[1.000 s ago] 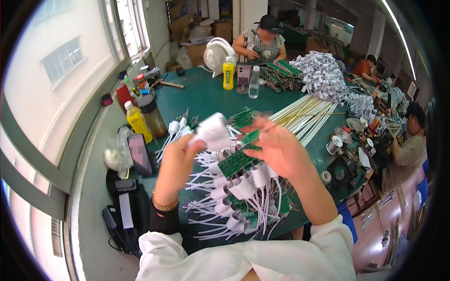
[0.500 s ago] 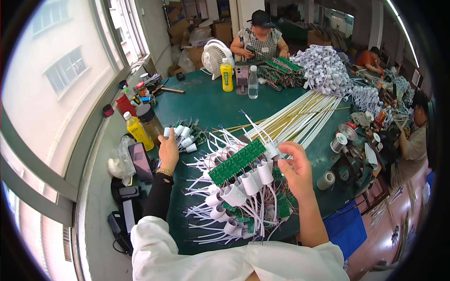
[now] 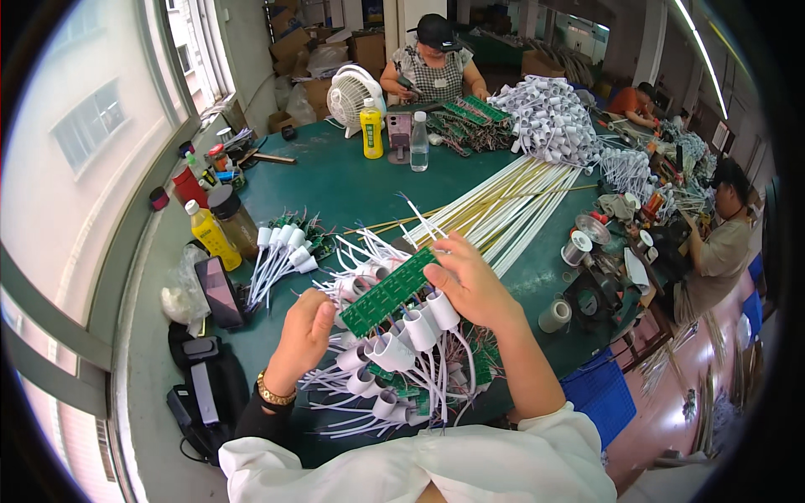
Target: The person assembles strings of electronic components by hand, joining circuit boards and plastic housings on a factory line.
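A long green circuit board [image 3: 387,291] lies slanted over a heap of white lamp sockets [image 3: 394,352] with wires, several sockets hanging along its lower edge. My right hand [image 3: 471,283] grips its upper right end, thumb on the face and fingers at the far edge. At the lower left end, my left hand [image 3: 303,335] is closed on the board's edge, its fingers partly hidden. A smaller bunch of white sockets with cables [image 3: 285,243] rests on the table to the left, apart from both hands.
On the green table [image 3: 327,180] are long white and yellow strips [image 3: 503,210], a big socket pile [image 3: 549,121], a fan [image 3: 352,99], yellow bottles [image 3: 371,130], a clear bottle [image 3: 419,142] and wire spools [image 3: 576,248]. A phone [image 3: 220,289] leans near the window ledge. Co-workers sit opposite and right.
My left hand has come back from the smaller socket bunch to the board's left end. My right hand has moved in and closed on its right end. The whole view has shifted slightly.
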Action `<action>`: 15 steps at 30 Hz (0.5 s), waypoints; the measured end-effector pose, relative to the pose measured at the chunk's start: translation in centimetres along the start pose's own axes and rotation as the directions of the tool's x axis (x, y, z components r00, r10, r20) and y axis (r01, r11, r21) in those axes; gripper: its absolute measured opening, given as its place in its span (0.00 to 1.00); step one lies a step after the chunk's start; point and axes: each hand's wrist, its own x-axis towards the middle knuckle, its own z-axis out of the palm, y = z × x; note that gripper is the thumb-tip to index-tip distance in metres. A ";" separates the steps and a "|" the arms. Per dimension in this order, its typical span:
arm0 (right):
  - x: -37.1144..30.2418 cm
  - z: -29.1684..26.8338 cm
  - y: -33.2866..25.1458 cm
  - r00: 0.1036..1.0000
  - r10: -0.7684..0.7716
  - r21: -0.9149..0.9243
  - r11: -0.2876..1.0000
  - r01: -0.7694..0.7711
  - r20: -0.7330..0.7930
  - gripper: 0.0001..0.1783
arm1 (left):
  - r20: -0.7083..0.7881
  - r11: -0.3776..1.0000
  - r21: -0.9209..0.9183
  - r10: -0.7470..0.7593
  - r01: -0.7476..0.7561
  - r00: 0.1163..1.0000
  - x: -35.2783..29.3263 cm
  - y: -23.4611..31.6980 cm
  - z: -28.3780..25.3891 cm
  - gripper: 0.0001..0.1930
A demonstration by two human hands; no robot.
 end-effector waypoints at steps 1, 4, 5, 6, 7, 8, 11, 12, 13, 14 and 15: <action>0.2 0.5 -0.4 1.000 -0.005 -0.016 1.000 0.005 0.008 0.23 | -0.102 0.974 0.173 0.168 -0.149 0.980 -0.1 0.6 -0.1 0.19; -0.3 1.3 0.0 0.980 -0.093 0.052 0.993 0.104 -0.176 0.20 | -0.134 0.907 0.389 0.229 -0.161 0.964 -0.8 2.3 0.0 0.21; -0.5 0.9 -0.9 0.980 -0.103 0.039 0.993 0.111 -0.172 0.20 | -0.159 0.847 0.507 0.272 -0.158 0.949 -1.3 3.1 -0.2 0.22; -0.7 0.4 -2.2 0.987 -0.005 0.123 0.992 0.026 -0.163 0.19 | -0.156 0.853 0.498 0.265 -0.156 0.952 -1.8 3.4 -0.4 0.25; -0.8 0.2 -3.0 0.985 0.093 0.204 0.977 -0.062 -0.146 0.19 | -0.166 0.857 0.491 0.269 -0.157 0.949 -2.4 3.5 -0.3 0.25; -1.1 0.7 -2.7 0.965 -0.029 0.206 0.975 0.084 -0.259 0.17 | -0.152 0.979 0.179 0.129 -0.101 0.980 -3.0 3.8 -0.1 0.26; -2.1 1.7 -3.7 0.934 0.260 0.777 0.629 0.028 -0.245 0.15 | -0.082 0.953 -0.276 0.105 -0.124 0.991 -2.7 4.6 0.4 0.28; -2.2 1.4 -3.6 0.941 0.233 0.823 0.564 0.076 -0.247 0.14 | -0.081 0.951 -0.250 0.169 -0.184 0.982 -2.5 4.2 0.7 0.23; -2.3 0.9 -3.7 0.940 0.232 0.818 0.570 0.079 -0.252 0.14 | -0.079 0.944 -0.222 0.232 -0.244 0.970 -2.5 3.9 1.0 0.18; -2.5 0.3 -3.9 0.969 0.205 0.915 0.400 0.047 -0.140 0.14 | -0.031 0.969 -0.211 0.124 -0.127 0.992 -2.9 3.8 1.2 0.09; -2.7 -0.3 -4.0 0.987 0.158 0.976 0.217 0.000 -0.035 0.14 | -0.025 0.967 -0.218 0.133 -0.136 0.991 -2.4 4.7 1.8 0.09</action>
